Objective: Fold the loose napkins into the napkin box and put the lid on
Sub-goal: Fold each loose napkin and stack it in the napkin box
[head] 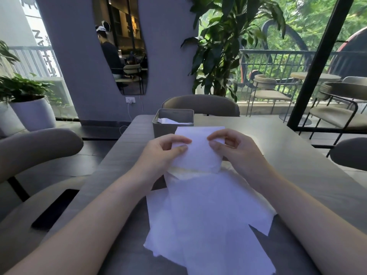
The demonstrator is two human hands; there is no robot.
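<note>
Fingers (179,149) of the left hand (158,153) and those of the right hand (236,147) pinch a folded napkin (198,149), thumbs on its near face, raised above the table (297,155). At 12 o'clock of it stands the napkin box (172,124), grey, square, round-cornered, lidless, with white paper inside. At 6 o'clock loose napkins (202,215) lie overlapped, thin and creased, reaching the table's near edge. Bare tabletop lies at 3 o'clock. Partial letters "AN" show on a sign (38,42) at 10 o'clock.
</note>
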